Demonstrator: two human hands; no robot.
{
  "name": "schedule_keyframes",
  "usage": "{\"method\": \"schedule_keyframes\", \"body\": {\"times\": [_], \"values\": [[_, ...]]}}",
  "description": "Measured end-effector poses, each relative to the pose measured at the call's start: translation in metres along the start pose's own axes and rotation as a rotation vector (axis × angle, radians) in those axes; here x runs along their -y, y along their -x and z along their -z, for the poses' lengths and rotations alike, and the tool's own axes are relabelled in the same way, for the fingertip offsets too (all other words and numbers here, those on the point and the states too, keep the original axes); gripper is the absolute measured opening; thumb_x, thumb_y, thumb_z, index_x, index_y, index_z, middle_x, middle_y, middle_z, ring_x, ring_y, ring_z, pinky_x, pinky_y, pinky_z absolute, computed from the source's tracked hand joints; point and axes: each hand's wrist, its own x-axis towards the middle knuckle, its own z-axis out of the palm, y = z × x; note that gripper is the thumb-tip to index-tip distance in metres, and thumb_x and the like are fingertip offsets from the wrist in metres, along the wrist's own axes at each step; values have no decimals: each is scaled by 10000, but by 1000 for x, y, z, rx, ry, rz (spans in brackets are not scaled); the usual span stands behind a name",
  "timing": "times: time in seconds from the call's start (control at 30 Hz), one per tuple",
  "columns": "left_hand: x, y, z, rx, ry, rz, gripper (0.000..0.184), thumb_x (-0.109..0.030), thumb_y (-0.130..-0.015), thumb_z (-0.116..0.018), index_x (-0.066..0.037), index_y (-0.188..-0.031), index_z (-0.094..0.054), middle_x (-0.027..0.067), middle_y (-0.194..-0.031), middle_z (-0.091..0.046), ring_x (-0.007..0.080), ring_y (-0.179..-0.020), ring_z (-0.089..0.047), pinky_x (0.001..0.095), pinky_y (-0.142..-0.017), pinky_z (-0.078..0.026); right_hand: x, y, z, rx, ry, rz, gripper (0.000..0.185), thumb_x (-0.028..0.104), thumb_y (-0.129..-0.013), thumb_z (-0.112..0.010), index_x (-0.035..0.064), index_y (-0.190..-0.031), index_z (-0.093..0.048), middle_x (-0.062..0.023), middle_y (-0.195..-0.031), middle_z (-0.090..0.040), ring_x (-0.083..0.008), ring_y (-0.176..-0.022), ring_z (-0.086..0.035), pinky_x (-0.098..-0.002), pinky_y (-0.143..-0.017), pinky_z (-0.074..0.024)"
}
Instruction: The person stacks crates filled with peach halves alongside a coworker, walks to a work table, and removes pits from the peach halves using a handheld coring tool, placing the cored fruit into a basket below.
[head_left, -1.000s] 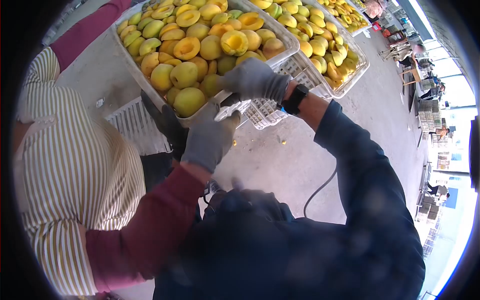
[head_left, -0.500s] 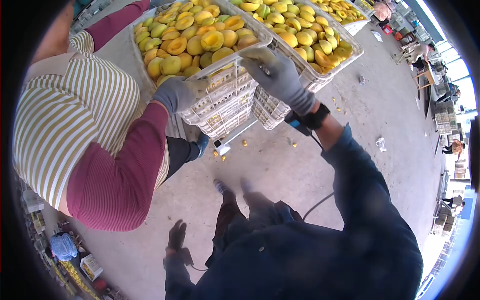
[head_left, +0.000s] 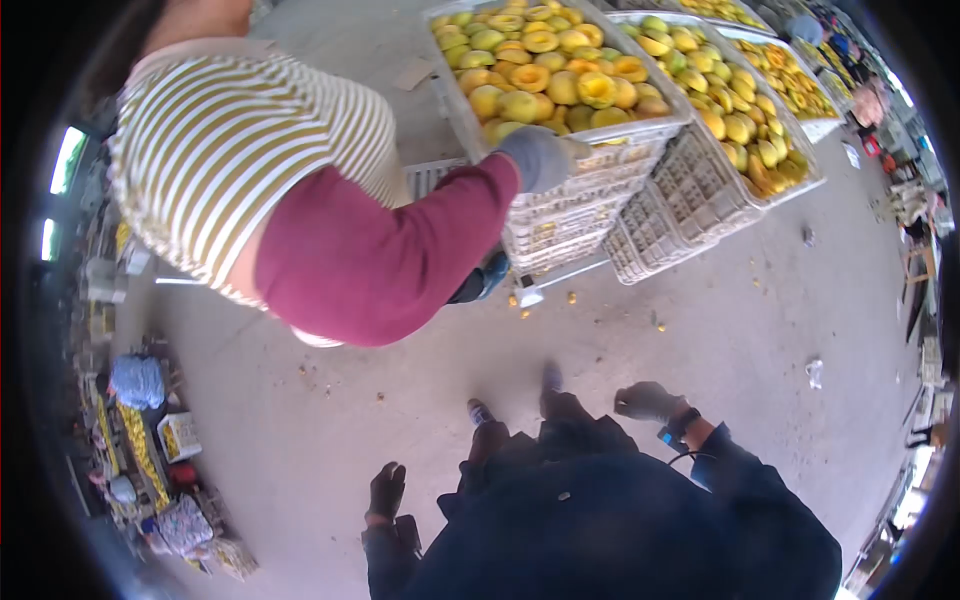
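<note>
My left hand (head_left: 387, 490), in a dark glove, hangs low at my left side above the floor, its fingers loosely curled with nothing visible in them. On the other side, my right hand (head_left: 648, 401), gloved, is held out low in front of me, away from the crates; its fingers look loosely bent and no object shows in it. A co-worker's gloved hand (head_left: 540, 158) rests at the near edge of the top crate (head_left: 640, 128), which is full of yellow-green halved fruit (head_left: 520, 104) and sits on a stack.
The co-worker in a striped apron (head_left: 260, 150) stands at the left of the stack. More fruit crates (head_left: 712, 190) stand to its right. Bits of fruit (head_left: 572, 298) and a scrap of plastic (head_left: 814, 374) lie on the floor. Farther workers and tables line both sides.
My right hand has let go of the crate's edge and dropped toward my body. My view has swung so the crates sit farther right. The co-worker's hand stays at the crate.
</note>
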Motion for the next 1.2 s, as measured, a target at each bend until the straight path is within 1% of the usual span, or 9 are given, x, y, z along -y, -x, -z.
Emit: {"method": "schedule_keyframes", "body": {"times": [0.07, 0.27, 0.37, 0.53, 0.87, 1.0, 1.07, 1.1, 1.2], "values": [[-25, -9, 29, -44, 101, 50, 376, -315, -939, -587, -36, -1187, -625, 215, -1101, -676, 359, -1044, -644, 409, -873, -521, 12, -5, -12, -11, -63, -30, 347, 408, -890, -490, 145, -996, -689, -149, -870, -707, -355, -884, -675, -472, -779, -516], [31, 2, 87, -214, 179, -36, 399, -287, -951, -607, -23, -1249, -597, 205, -1160, -666, 328, -1084, -647, 385, -891, -530, 42, -42, -38, -105, -38, -175, 313, 407, -870, -546, 158, -965, -711, -143, -882, -710, -357, -901, -670, -465, -805, -512], [108, 30, 95, -190, 108, -2, 400, -322, -937, -614, -38, -1220, -612, 198, -1132, -677, 342, -1060, -654, 404, -888, -532, 51, -85, -75, -288, -319, -103, 289, 350, -869, -599, 103, -967, -713, -150, -828, -714, -313, -773, -695, -423, -721, -545], [243, 74, 123, -197, 46, 14, 388, -322, -933, -616, -29, -1186, -628, 201, -1102, -681, 348, -999, -667, 407, -846, -543, 133, -136, -125, -200, -864, -412, 241, 230, -874, -649, 2, -935, -698, -131, -734, -695, -196, -568, -658, -320, -552, -543], [373, 66, 227, -406, 267, 212, 385, -307, -934, -596, -26, -1197, -609, 200, -1108, -672, 357, -1035, -646, 420, -880, -514, 381, -241, -106, 129, -722, -229, 247, 249, -904, -603, 50, -1021, -690, -102, -861, -714, -205, -710, -693, -331, -652, -552], [418, 96, 225, -437, 356, 312, 398, -304, -933, -600, -22, -1213, -607, 215, -1086, -680, 364, -987, -662, 432, -865, -520, 389, -312, -135, -42, 282, 646, 229, 242, -848, -612, 150, -1032, -713, -89, -939, -716, -291, -844, -686, -436, -788, -535], [462, 119, 208, -265, 381, 609, 395, -320, -925, -605, -35, -1197, -622, 211, -1063, -685, 354, -980, -665, 426, -840, -527, 395, -351, -167, 96, -97, 474, 192, 254, -793, -648, 124, -905, -734, -147, -915, -695, -329, -914, -662, -444, -815, -506], [487, 125, 200, -204, 395, 705, 397, -324, -928, -602, -36, -1201, -621, 207, -1069, -684, 352, -985, -663, 425, -846, -524, 420, -360, -162, 93, 87, 623, 184, 248, -793, -667, 98, -882, -724, -150, -880, -690, -332, -876, -662, -437, -791, -499], [555, 119, 218, -170, 436, 781, 404, -333, -934, -593, -41, -1212, -617, 195, -1085, -682, 344, -998, -658, 421, -863, -517, 506, -402, -167, 235, 30, 371, 196, 256, -800, -659, 99, -899, -722, -148, -889, -692, -329, -884, -662, -432, -797, -500]]}}
